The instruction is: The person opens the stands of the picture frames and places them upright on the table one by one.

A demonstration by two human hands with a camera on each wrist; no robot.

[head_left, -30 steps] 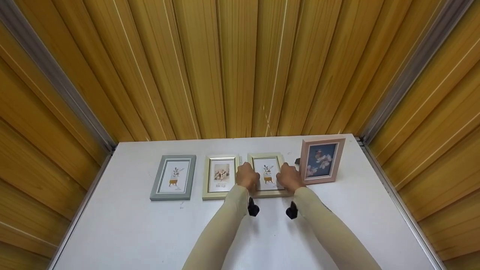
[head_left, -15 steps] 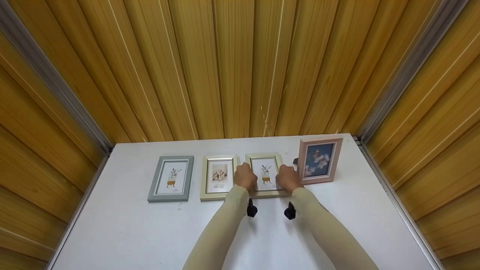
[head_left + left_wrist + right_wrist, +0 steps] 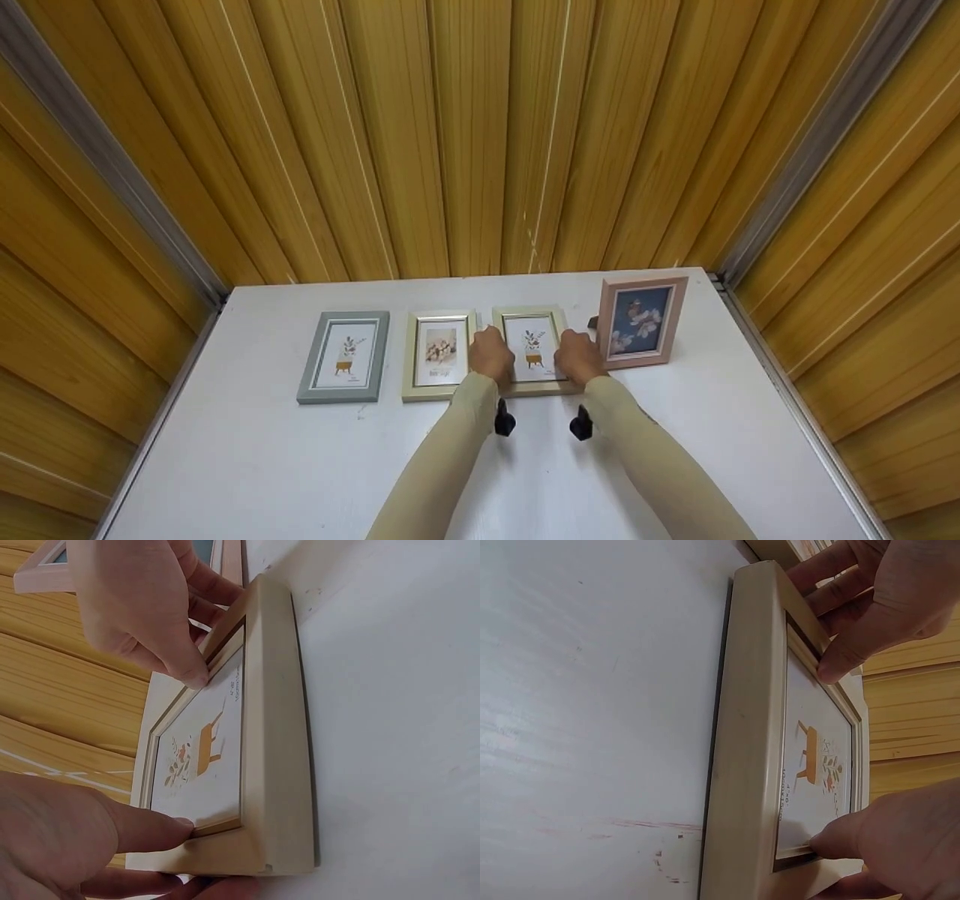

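Observation:
A cream picture frame (image 3: 533, 351) with a potted-plant print lies face up on the white table. My left hand (image 3: 491, 355) grips its left side, thumb on the inner border and fingers around the outer edge. On the opposite side my right hand (image 3: 580, 358) holds it in the same way. The left wrist view brings the frame's near edge (image 3: 283, 735) close, low over the white surface. Both thumbs press on the border in the right wrist view, where the left hand (image 3: 889, 604) is at the top and the right hand (image 3: 911, 840) at the bottom.
Left of the held frame lie another cream picture frame (image 3: 440, 354) and a grey-green one (image 3: 344, 358). A pink picture frame (image 3: 643, 322) with a blossom picture stands upright at the right. Wood-look panels (image 3: 472, 135) rise behind the white table (image 3: 262, 465).
Both hands keep their grip on the cream frame, which stays in place among the others. The head view has shifted slightly.

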